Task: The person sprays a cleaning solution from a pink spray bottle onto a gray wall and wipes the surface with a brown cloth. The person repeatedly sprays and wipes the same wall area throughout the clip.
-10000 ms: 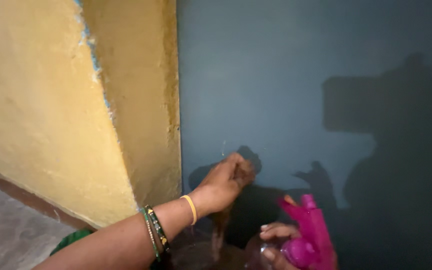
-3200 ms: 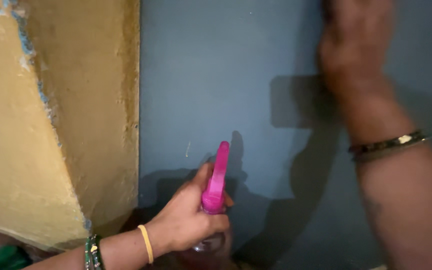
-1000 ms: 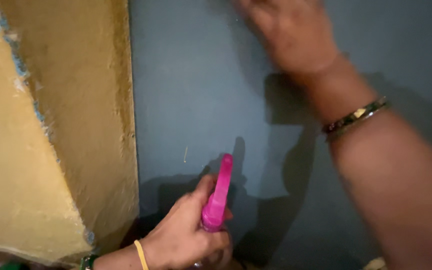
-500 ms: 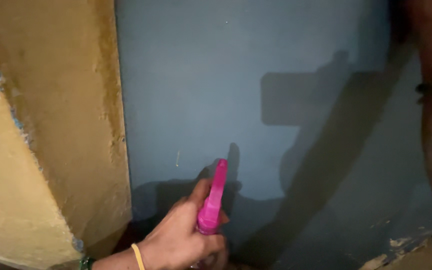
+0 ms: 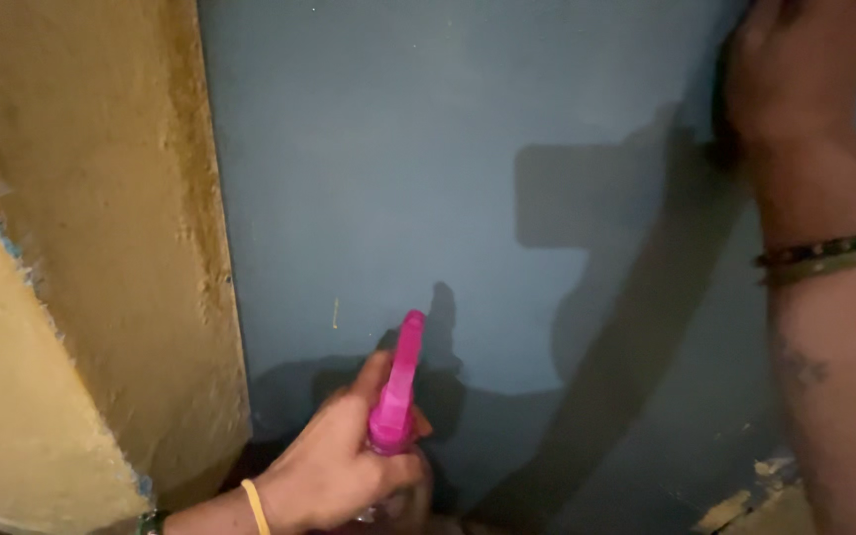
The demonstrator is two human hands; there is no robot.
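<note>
My left hand (image 5: 334,466) is at the bottom centre, closed around the neck of a pink spray bottle (image 5: 394,388). The pink spray head points up and toward the blue-grey wall (image 5: 398,178), close to it. My right hand (image 5: 804,64) is raised at the top right, with its fingers curled and pressed against the same wall. A dark edge shows under that hand; I cannot tell whether it is a cloth or shadow. Bangles circle my right wrist (image 5: 829,253), and a yellow band is on my left wrist (image 5: 255,503).
A rough yellow plastered wall (image 5: 81,248) juts out on the left and meets the blue-grey wall at a vertical corner. Paint is chipped off at the bottom right (image 5: 755,495). Shadows of my arms and the camera fall across the blue-grey surface.
My right hand swung across the wall, from upper middle out past the right edge, and is now back at the upper right. My left hand keeps hold of the spray bottle.
</note>
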